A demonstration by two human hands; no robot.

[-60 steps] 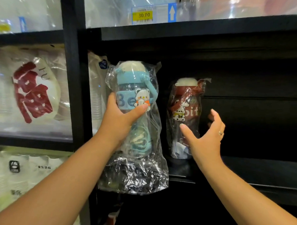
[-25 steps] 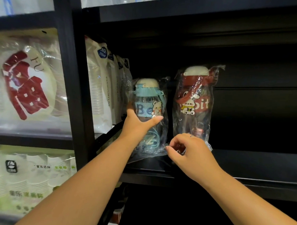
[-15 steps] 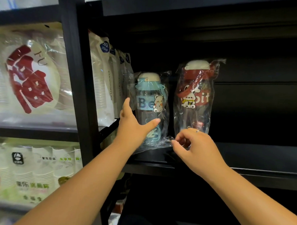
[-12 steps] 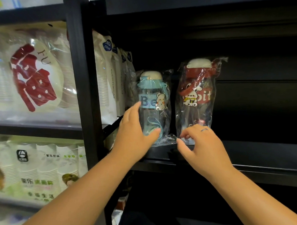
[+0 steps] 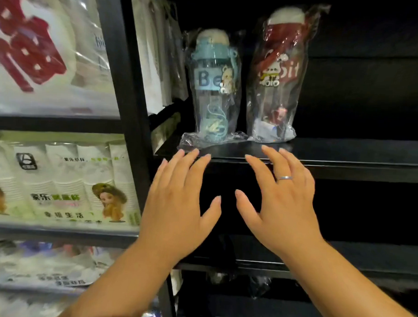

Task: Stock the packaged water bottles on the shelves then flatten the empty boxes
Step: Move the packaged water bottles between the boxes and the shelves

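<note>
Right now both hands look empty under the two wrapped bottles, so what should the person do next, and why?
Probably lower both hands and fetch another packaged bottle. The blue plastic-wrapped bottle and the red plastic-wrapped bottle stand upright side by side on the black shelf, the left hand and right hand are open and off them, and the shelf to the red bottle's right looks bare.

Two bagged bottles on shelf
</note>
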